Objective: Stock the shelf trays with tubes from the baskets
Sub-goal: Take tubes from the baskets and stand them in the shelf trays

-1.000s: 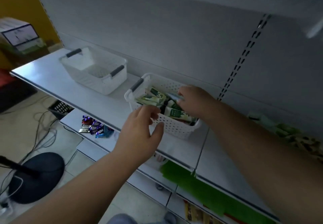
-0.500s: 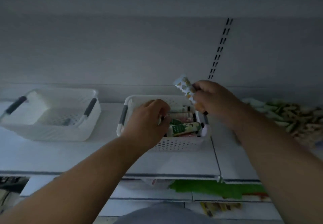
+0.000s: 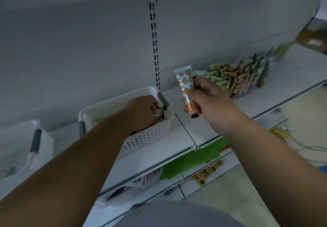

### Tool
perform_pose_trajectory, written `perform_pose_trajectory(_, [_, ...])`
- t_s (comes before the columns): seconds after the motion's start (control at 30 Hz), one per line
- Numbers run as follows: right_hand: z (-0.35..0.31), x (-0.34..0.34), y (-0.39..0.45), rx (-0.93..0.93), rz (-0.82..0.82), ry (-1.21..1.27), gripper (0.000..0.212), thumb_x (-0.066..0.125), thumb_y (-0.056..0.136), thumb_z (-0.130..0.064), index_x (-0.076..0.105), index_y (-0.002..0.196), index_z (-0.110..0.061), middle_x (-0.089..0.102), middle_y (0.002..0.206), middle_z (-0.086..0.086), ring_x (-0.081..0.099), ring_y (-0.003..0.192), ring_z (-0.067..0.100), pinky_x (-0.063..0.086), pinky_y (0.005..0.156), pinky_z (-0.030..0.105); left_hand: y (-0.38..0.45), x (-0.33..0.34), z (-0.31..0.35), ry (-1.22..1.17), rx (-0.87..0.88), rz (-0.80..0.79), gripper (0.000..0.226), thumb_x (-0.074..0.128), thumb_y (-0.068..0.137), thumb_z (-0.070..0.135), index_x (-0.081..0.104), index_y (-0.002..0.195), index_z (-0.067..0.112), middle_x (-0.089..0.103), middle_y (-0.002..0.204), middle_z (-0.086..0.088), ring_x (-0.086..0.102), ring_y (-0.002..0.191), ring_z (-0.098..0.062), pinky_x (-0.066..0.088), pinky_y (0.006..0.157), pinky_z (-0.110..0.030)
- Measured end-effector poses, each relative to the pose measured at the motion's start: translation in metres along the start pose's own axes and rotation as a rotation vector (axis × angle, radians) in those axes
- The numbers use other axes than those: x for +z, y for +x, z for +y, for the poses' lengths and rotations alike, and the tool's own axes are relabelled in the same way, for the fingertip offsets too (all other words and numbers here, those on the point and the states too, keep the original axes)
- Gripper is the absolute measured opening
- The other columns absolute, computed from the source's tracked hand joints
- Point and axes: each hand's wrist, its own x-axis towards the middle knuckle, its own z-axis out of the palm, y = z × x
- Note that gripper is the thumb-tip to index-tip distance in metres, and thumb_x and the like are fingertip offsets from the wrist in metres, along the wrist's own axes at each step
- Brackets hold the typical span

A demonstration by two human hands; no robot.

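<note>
Two hands work at the white shelf (image 3: 208,129) in the middle of the frame. We see the right hand (image 3: 210,102), right of centre, with fingers and thumb curled round an orange-patterned tube (image 3: 185,86), which it holds upright above the shelf, crimped end up and dark cap down. Our left hand (image 3: 143,113) reaches down into the perforated white basket (image 3: 146,138) at centre left; its fingers are curled among the tubes in the basket (image 3: 157,111), but we cannot tell whether it grips one. A second white basket (image 3: 17,148) with a grey handle sits at the left edge of the frame, on the same shelf and apart from the first. Toward the upper right, a row of stocked tubes (image 3: 244,76) lies along the shelf's back, just behind the right hand. Below, at lower centre, a green sheet (image 3: 191,161) shows on a lower shelf.
</note>
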Motion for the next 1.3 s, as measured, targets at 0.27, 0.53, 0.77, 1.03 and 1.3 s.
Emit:
perform_pose_trajectory(0.27, [-0.006, -0.056, -0.018, -0.018, -0.019, 0.110, 0.019, 0.049, 0.093, 0.001, 0.055, 0.111, -0.001, 0.057, 0.094, 0.019, 0.059, 0.074, 0.027, 0.053, 0.072, 0.047, -0.063, -0.028, 0.079, -0.258, 0.084, 0.551, 0.036, 0.069, 0.081, 0.018, 0.054, 0.112, 0.030, 0.044, 0.102, 0.013, 0.042, 0.078, 0.007, 0.032, 0.068, 0.002])
perform_pose_trajectory(0.53, [0.003, -0.202, -0.049, -0.020, 0.021, 0.036, 0.025, 0.054, 0.075, -0.010, 0.058, 0.096, -0.024, 0.058, 0.083, 0.007, 0.059, 0.095, 0.051, 0.053, 0.069, 0.048, -0.044, 0.050, 0.226, -0.313, 0.105, 0.329, 0.047, 0.062, 0.089, 0.032, 0.044, 0.132, 0.031, 0.052, 0.110, 0.009, 0.047, 0.088, -0.008, 0.035, 0.073, -0.023])
perform_pose_trajectory(0.77, [0.019, -0.316, -0.039, -0.021, 0.138, -0.154, 0.018, 0.061, 0.080, -0.030, 0.059, 0.098, -0.033, 0.064, 0.089, 0.002, 0.066, 0.090, 0.030, 0.055, 0.075, 0.057, -0.006, 0.087, 0.305, -0.511, 0.098, 0.236, 0.047, 0.067, 0.087, 0.030, 0.040, 0.121, 0.048, 0.053, 0.106, 0.016, 0.056, 0.081, -0.004, 0.052, 0.071, -0.028])
perform_pose_trajectory(1.03, [0.042, -0.375, 0.023, -0.051, 0.285, -0.411, 0.009, 0.067, 0.086, -0.030, 0.059, 0.089, -0.028, 0.060, 0.070, -0.014, 0.054, 0.061, 0.000, 0.044, 0.062, 0.025, 0.085, 0.109, 0.332, -0.599, -0.006, 0.079, 0.047, 0.077, 0.076, 0.042, 0.043, 0.108, 0.045, 0.053, 0.104, 0.018, 0.059, 0.085, -0.005, 0.053, 0.074, -0.030])
perform_pose_trajectory(1.3, [0.045, -0.421, 0.092, -0.123, 0.209, -0.561, 0.023, 0.072, 0.081, -0.023, 0.057, 0.098, -0.025, 0.063, 0.081, -0.007, 0.059, 0.071, 0.010, 0.049, 0.065, 0.034, 0.151, 0.118, 0.350, -1.056, -0.262, 0.036, 0.024, 0.079, 0.078, 0.018, 0.061, 0.086, 0.004, 0.065, 0.082, -0.008, 0.068, 0.062, -0.014, 0.060, 0.064, -0.037])
